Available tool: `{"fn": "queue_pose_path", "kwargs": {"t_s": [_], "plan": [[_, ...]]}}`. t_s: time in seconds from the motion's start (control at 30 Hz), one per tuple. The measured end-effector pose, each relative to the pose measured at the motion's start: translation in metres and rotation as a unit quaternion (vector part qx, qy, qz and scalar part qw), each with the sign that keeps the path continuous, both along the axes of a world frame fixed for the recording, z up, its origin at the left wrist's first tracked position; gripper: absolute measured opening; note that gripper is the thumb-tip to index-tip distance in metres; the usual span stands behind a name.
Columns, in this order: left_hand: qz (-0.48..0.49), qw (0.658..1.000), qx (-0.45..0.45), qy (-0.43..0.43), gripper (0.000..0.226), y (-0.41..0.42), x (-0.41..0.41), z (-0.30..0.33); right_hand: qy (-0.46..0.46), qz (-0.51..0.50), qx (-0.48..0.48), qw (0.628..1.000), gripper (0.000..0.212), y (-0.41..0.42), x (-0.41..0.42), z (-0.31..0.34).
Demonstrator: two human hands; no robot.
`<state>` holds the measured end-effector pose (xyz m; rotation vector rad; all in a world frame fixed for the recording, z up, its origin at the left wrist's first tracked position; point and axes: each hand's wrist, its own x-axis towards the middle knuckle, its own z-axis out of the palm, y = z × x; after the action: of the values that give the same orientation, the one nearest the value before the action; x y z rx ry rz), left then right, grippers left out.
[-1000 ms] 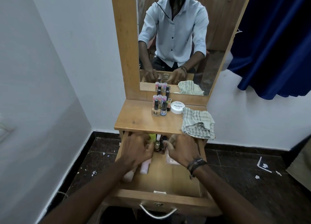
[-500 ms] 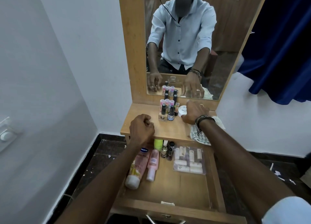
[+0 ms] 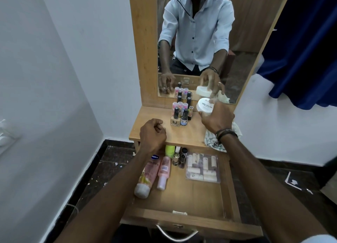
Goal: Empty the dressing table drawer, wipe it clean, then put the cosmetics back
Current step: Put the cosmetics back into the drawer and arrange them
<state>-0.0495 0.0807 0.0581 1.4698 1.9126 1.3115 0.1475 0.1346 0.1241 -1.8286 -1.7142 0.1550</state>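
The wooden drawer is pulled out below the tabletop. In it lie a pink lotion bottle, a smaller pink bottle, a green bottle, a few small bottles and a clear pack of white tubes. On the tabletop stands a cluster of nail polish bottles. My right hand grips a round white nail polish remover tub, lifted and tilted. My left hand is a closed fist over the tabletop's front edge; whether it holds anything is hidden.
A checked cloth lies at the tabletop's right, partly under my right wrist. The mirror rises behind the table. White walls close in on the left, a blue curtain hangs at right. The drawer handle is at the front.
Both hands rose from the drawer to the tabletop. My right hand took hold of the white tub and lifted it. The view moved closer and tilted up.
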Motion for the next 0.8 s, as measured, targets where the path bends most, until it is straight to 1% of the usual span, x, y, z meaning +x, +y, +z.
{"fn": "queue_pose_path", "kwargs": {"t_s": [0.07,0.13,0.17,0.23,0.3,0.37,0.43,0.47,0.5,0.57,0.67,0.8], "plan": [[0.002,0.999,0.027,-0.035,0.021,-0.004,-0.002,0.0,0.097,0.035,0.075,0.992,0.055,-0.016,0.002,0.002],[0.014,0.995,0.066,-0.069,0.018,-0.013,-0.001,0.0,0.154,0.1,0.119,0.976,0.055,-0.037,0.006,0.001],[0.02,0.994,0.083,-0.071,0.016,-0.021,0.0,0.0,0.163,0.138,0.117,0.97,0.055,-0.05,0.007,-0.001],[0.0,0.992,0.106,-0.064,0.012,-0.04,0.002,-0.004,0.148,0.216,0.067,0.963,0.055,-0.08,0.009,-0.013],[-0.065,0.991,0.107,-0.045,0.012,-0.06,0.003,-0.012,0.096,0.289,0.019,0.952,0.055,-0.107,0.013,-0.033],[-0.149,0.986,0.076,0.024,0.016,-0.075,0.0,-0.023,0.011,0.34,-0.001,0.94,0.053,-0.125,0.016,-0.057],[-0.235,0.966,-0.002,0.104,0.017,-0.083,-0.005,-0.034,-0.055,0.358,-0.069,0.93,0.055,-0.135,0.016,-0.076],[-0.261,0.954,-0.052,0.139,0.015,-0.085,-0.007,-0.037,-0.089,0.353,-0.104,0.926,0.058,-0.138,0.014,-0.084],[-0.275,0.941,-0.094,0.171,0.012,-0.087,-0.007,-0.037,-0.123,0.345,-0.13,0.921,0.059,-0.138,0.011,-0.091],[-0.289,0.919,-0.145,0.225,0.012,-0.089,-0.005,-0.036,-0.179,0.337,-0.161,0.91,0.06,-0.137,0.004,-0.101],[-0.29,0.894,-0.179,0.292,0.019,-0.089,0.003,-0.033,-0.241,0.336,-0.172,0.894,0.058,-0.134,-0.009,-0.107],[-0.283,0.868,-0.195,0.359,0.029,-0.088,0.01,-0.033,-0.297,0.333,-0.159,0.881,0.059,-0.13,-0.015,-0.112]]}}
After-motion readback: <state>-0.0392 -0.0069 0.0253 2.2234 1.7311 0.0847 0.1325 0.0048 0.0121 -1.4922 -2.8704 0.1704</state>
